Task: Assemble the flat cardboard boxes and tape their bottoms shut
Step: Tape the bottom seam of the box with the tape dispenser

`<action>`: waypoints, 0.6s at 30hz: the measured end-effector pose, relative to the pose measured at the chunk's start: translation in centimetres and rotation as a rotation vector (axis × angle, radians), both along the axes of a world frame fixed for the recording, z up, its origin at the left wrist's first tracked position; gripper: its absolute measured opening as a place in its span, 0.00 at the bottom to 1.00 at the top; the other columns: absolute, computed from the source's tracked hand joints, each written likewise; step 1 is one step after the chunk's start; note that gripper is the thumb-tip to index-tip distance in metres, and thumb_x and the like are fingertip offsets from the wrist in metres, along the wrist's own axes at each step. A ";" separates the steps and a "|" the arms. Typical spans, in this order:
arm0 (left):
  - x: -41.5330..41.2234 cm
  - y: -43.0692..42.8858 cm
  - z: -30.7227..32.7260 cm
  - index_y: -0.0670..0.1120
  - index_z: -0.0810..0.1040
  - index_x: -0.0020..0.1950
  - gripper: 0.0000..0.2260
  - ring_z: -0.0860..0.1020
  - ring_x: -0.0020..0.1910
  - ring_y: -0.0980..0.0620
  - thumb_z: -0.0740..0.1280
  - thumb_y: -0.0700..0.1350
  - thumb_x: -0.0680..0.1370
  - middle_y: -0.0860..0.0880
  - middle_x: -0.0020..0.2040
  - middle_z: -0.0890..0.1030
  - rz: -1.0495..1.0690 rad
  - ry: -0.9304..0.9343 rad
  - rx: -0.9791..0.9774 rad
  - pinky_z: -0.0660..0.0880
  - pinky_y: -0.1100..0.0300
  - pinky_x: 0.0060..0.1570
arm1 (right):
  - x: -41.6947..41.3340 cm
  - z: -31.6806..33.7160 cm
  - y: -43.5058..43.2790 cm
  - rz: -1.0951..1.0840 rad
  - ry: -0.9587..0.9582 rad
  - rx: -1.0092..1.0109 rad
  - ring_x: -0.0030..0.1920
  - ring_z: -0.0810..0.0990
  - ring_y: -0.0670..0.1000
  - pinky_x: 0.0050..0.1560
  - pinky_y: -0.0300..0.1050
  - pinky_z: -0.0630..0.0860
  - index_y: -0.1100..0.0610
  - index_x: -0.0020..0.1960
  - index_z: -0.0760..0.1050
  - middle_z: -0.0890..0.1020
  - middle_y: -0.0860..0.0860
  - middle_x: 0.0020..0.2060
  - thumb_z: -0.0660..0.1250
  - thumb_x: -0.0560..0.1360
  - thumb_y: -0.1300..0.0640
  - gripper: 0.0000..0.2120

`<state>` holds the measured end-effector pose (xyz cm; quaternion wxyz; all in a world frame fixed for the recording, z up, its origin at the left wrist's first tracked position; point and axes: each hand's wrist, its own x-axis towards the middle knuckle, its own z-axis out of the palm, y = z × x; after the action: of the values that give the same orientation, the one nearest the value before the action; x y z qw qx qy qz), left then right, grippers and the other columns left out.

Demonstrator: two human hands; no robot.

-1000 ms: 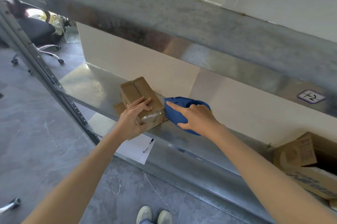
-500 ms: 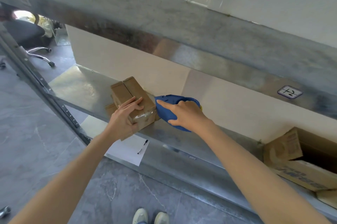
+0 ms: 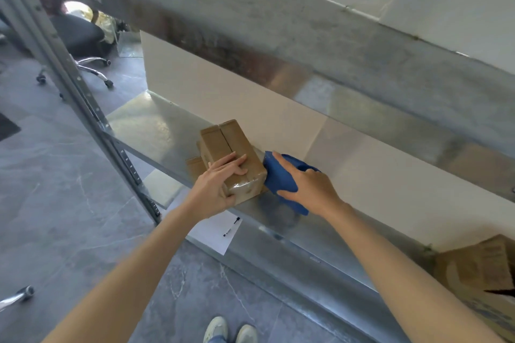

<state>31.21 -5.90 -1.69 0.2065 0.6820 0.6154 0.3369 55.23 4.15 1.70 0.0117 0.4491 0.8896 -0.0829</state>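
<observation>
A small brown cardboard box (image 3: 223, 142) sits bottom-up on the metal shelf (image 3: 156, 125), its two flaps meeting along the middle seam. Clear tape covers its near end. My left hand (image 3: 220, 183) presses down on the box top and wraps the near left corner. A blue tape dispenser (image 3: 281, 178) rests against the box's right side, and my right hand (image 3: 309, 186) grips it with the forefinger stretched along its top. A flat piece of cardboard (image 3: 193, 165) lies under the box at the left.
An upper metal shelf beam (image 3: 306, 44) runs overhead. A slotted upright post (image 3: 92, 108) stands at the left. A white sheet with a pen (image 3: 223, 232) lies below the shelf edge. A larger open cardboard box (image 3: 479, 267) sits at the right. An office chair (image 3: 80, 38) stands behind.
My hands, the box and the dispenser keep the same hold. Only the head view shifts slightly.
</observation>
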 end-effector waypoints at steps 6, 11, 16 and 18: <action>0.0 -0.2 -0.3 0.47 0.77 0.65 0.26 0.56 0.76 0.63 0.74 0.34 0.68 0.62 0.73 0.67 0.005 -0.057 0.007 0.60 0.57 0.70 | 2.9 -3.4 -1.8 -0.154 0.231 -0.077 0.28 0.70 0.42 0.29 0.33 0.64 0.38 0.77 0.55 0.75 0.44 0.29 0.70 0.74 0.40 0.37; 0.2 -0.2 -0.3 0.48 0.76 0.64 0.27 0.57 0.77 0.62 0.74 0.34 0.67 0.64 0.73 0.67 0.005 -0.079 -0.011 0.62 0.49 0.73 | 6.1 -4.6 -2.0 -0.218 0.223 -0.031 0.28 0.75 0.46 0.33 0.47 0.77 0.41 0.78 0.56 0.79 0.49 0.31 0.70 0.75 0.40 0.37; 0.2 -0.3 -0.3 0.50 0.76 0.64 0.26 0.55 0.77 0.63 0.74 0.35 0.68 0.64 0.74 0.66 0.014 -0.050 -0.016 0.63 0.44 0.73 | 8.1 -5.7 -1.3 -0.276 0.267 -0.035 0.26 0.73 0.43 0.31 0.45 0.75 0.43 0.78 0.57 0.78 0.46 0.30 0.71 0.75 0.42 0.37; 0.2 -0.4 -0.4 0.50 0.76 0.64 0.26 0.54 0.77 0.64 0.74 0.35 0.68 0.64 0.74 0.66 0.020 -0.030 -0.012 0.63 0.43 0.72 | 8.5 -6.1 -1.2 -0.281 0.277 -0.059 0.24 0.71 0.43 0.28 0.42 0.71 0.43 0.77 0.58 0.75 0.44 0.28 0.71 0.75 0.42 0.36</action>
<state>31.45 -6.28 -2.06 0.2165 0.6696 0.6208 0.3456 63.71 2.97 -4.44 -0.1094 0.5524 0.8085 -0.1710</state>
